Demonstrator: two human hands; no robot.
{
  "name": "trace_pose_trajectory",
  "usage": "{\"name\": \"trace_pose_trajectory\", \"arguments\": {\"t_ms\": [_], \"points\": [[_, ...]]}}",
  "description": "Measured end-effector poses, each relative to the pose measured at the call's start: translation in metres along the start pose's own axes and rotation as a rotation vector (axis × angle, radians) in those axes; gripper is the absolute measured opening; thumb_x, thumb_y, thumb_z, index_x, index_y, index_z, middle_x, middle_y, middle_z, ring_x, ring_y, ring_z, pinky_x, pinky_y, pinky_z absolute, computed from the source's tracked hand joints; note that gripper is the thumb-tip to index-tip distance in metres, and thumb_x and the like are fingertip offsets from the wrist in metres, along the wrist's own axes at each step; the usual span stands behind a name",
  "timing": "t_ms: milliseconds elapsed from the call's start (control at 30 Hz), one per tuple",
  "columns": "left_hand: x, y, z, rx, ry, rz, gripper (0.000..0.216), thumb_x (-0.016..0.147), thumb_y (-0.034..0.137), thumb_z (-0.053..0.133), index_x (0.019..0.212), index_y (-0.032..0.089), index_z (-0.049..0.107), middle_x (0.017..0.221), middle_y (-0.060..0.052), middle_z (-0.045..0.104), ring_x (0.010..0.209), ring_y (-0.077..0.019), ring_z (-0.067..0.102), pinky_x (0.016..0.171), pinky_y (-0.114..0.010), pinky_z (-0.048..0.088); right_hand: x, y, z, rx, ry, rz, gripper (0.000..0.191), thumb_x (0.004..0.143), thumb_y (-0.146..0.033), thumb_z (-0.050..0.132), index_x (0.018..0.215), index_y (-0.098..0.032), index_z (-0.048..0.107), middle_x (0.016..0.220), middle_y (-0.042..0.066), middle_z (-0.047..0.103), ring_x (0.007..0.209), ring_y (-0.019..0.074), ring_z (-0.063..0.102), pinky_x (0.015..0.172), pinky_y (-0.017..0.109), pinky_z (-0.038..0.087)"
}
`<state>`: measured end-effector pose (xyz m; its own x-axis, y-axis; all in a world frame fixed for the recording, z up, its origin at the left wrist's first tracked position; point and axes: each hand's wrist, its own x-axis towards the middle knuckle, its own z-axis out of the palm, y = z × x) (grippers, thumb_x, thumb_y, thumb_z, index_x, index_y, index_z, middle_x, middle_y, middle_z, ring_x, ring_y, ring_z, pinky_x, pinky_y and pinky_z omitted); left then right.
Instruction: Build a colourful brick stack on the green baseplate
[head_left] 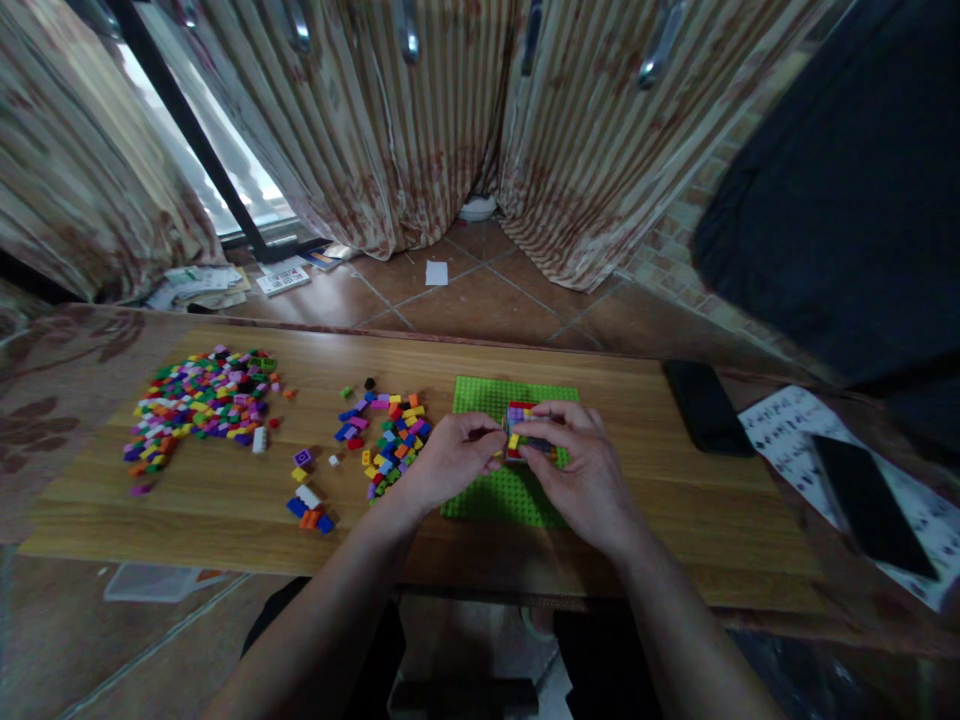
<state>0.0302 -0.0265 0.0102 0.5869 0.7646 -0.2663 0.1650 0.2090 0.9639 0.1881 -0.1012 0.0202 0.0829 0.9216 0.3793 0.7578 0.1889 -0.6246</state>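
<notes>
"Green plastic studs spread beneath both our hands: why do we have the baseplate there?"

"We judge that it suits two-handed work: the brick build sits over it, between our left hand and our right hand, within reach of both."

"And how do we hold it?"

"Our right hand curls about the build, thumb on the near side, fingers on the far side, probably to steady it. Our left hand draws thumb and fingertips together at the build's left end; we cannot tell whether they pinch a piece."

"Why are the loose bricks all to one side?"

"Perhaps to leave our right hand free to brace. The smaller scatter lies just left of our left hand, handy for picking, and the big pile is well apart, farther left on the bench. Right of our right hand lie only a black phone and, past it, a printed sheet, too small to read."

"What does the build look like to us?"

"Small, blocky and many-coloured: red along the far edge, pale purple beside it, a yellow bit by our fingertips. Our right hand hides much of the rest."
</notes>
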Motion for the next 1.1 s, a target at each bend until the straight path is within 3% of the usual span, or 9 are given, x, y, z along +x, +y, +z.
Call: {"name": "trace_pose_trajectory", "arguments": {"t_ms": [133,367,433,533,633,733,933,1100], "points": [[-0.001,-0.001,-0.001,0.024,-0.006,0.006,0.018,0.080,0.031,0.059,0.072,0.014,0.061,0.057,0.004,0.055,0.053,-0.0075,0.051,0.053,-0.019,0.040,0.000,0.002,0.001,-0.019,-0.060,-0.065,0.026,0.088,-0.017,0.060,0.102,-0.034,0.074,0.117,0.005,0.058,0.110,0.0253,0.052,0.093,0.047,0.047],[0.000,-0.004,-0.001,0.023,-0.004,0.018,0.019,0.079,0.032,0.059,0.072,0.015,0.062,0.058,0.004,0.055,0.052,-0.0077,0.050,0.052,-0.020,0.040,0.003,0.000,-0.001,0.022,-0.014,-0.023,0.011,0.087,-0.026,0.063,0.089,-0.029,0.074,0.105,0.005,0.064,0.103,0.0254,0.054,0.091,0.045,0.046],[0.000,-0.003,-0.001,0.026,0.005,0.016,0.020,0.079,0.033,0.059,0.071,0.015,0.061,0.059,0.004,0.054,0.052,-0.0080,0.050,0.052,-0.020,0.039,0.003,0.000,-0.003,0.184,0.059,0.087,0.009,0.086,-0.029,0.065,0.089,-0.027,0.074,0.098,0.004,0.067,0.097,0.0234,0.058,0.087,0.042,0.048],[-0.001,-0.001,-0.001,0.017,0.013,0.008,0.021,0.080,0.034,0.059,0.071,0.015,0.060,0.058,0.004,0.053,0.052,-0.0082,0.050,0.051,-0.020,0.039,0.003,0.000,-0.005,0.604,0.134,0.303,0.010,0.081,-0.033,0.070,0.087,-0.027,0.074,0.083,0.001,0.069,0.078,0.0183,0.061,0.074,0.035,0.050],[-0.001,0.001,-0.001,-0.009,0.013,0.012,0.022,0.080,0.035,0.060,0.072,0.015,0.060,0.056,0.004,0.053,0.051,-0.0079,0.048,0.051,-0.020,0.037,0.002,-0.002,-0.009,0.936,0.120,0.435,0.011,0.075,-0.032,0.076,0.085,-0.028,0.076,0.069,-0.002,0.065,0.061,0.0127,0.056,0.061,0.029,0.048],[-0.001,0.001,-0.002,-0.027,0.013,0.017,0.023,0.080,0.036,0.060,0.072,0.014,0.060,0.057,0.004,0.053,0.051,-0.0078,0.048,0.051,-0.020,0.037,0.003,-0.006,-0.012,1.075,0.079,0.493,0.014,0.070,-0.030,0.080,0.085,-0.029,0.078,0.067,-0.003,0.064,0.058,0.0107,0.053,0.058,0.027,0.046],[-0.001,0.000,-0.003,-0.031,0.022,0.032,0.024,0.081,0.037,0.059,0.071,0.015,0.060,0.056,0.004,0.053,0.051,-0.0081,0.048,0.051,-0.020,0.038,0.003,-0.005,-0.011,1.114,0.050,0.498,0.015,0.072,-0.030,0.080,0.087,-0.031,0.078,0.068,-0.003,0.065,0.060,0.0100,0.053,0.058,0.025,0.046],[-0.001,0.002,-0.004,-0.051,0.030,0.000,0.023,0.083,0.035,0.055,0.074,0.015,0.061,0.054,0.005,0.054,0.048,-0.0078,0.048,0.049,-0.020,0.039,0.001,-0.001,-0.006,0.881,0.112,0.441,0.011,0.077,-0.032,0.075,0.088,-0.029,0.077,0.073,-0.002,0.069,0.062,0.0109,0.055,0.060,0.025,0.046]]}}
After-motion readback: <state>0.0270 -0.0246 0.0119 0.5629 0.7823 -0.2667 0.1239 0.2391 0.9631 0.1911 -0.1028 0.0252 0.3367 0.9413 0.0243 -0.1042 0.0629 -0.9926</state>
